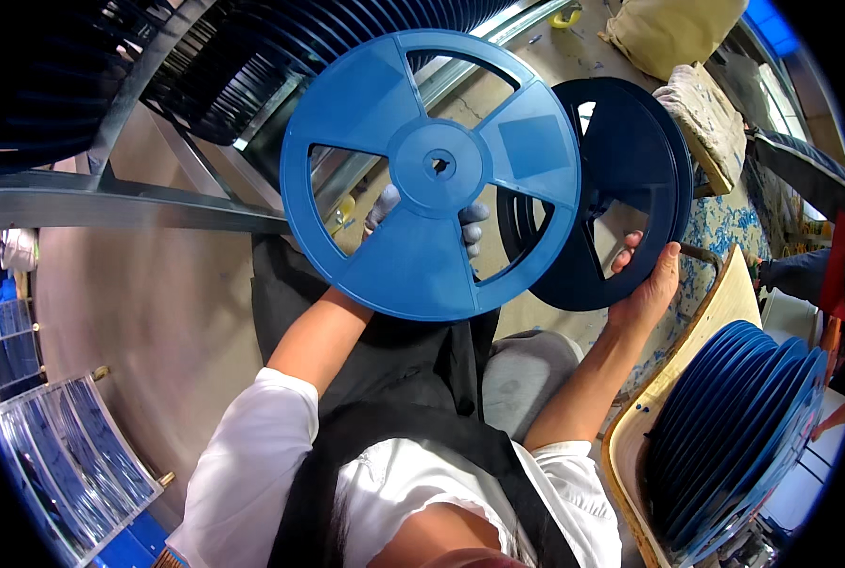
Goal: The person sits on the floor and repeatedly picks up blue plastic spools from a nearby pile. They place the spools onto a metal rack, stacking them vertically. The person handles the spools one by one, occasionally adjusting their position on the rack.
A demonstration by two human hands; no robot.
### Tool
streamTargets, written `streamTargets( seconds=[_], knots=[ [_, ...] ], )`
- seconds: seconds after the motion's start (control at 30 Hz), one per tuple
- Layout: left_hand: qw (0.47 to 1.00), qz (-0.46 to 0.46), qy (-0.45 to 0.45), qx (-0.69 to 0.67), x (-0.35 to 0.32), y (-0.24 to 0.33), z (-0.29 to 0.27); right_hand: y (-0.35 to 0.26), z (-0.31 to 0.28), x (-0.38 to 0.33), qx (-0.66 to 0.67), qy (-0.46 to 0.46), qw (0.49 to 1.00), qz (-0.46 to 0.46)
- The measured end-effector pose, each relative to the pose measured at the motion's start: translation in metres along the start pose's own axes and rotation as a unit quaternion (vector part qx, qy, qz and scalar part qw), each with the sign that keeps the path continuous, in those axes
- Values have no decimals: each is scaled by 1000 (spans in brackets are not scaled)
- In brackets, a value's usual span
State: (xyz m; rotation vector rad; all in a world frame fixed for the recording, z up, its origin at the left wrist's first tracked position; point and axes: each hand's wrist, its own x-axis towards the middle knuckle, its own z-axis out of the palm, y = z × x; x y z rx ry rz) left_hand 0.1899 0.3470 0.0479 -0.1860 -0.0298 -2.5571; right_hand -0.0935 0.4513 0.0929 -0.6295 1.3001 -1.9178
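Note:
A large light-blue plastic reel (422,270) with cut-out windows and a small centre hole faces up in front of me. My left hand (473,229), in a grey glove, supports it from behind; gloved fingers show through two windows, while the palm is hidden. To its right, my bare right hand (645,289) grips dark navy reels (631,170) by the lower rim. The thumb lies along the outer edge and the fingertips come through a window. At least two dark discs are layered there, partly covered by the light-blue reel.
Blue reels (725,426) stand in a row beside a wooden-edged board (635,417) at right. A metal frame (129,204) crosses the upper left, with many dark discs (347,38) above. Blue scraps (721,227) litter the floor near a cloth-covered stool (702,114). Another person's sleeve (801,273) shows far right.

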Motion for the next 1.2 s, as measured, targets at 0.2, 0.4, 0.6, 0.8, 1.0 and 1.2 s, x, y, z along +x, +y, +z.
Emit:
streamTargets(
  seconds=[0.2, 0.4, 0.6, 0.8, 1.0, 1.2],
  knots=[
    [997, 22, -35, 61, -3, 8, 2, 22, -31, 20, 214, 21, 977, 13],
    [998, 50, -31, 25, -15, 6, 1, 33, -47, 31, 339, -5, 941, 6],
    [984, 102, -40, 140, -29, -1, 17, 40, -48, 36, 406, -64, 912, 1],
    [978, 123, -82, 150, -56, -6, 2, 44, -45, 35, 420, -57, 906, 19],
    [966, 131, 52, 219, -64, -12, 12, 41, -48, 32, 420, -43, 907, 12],
    [946, 128, 143, 263, -64, -10, 23, 28, -36, 25, 359, -111, 926, -50]
  ],
)
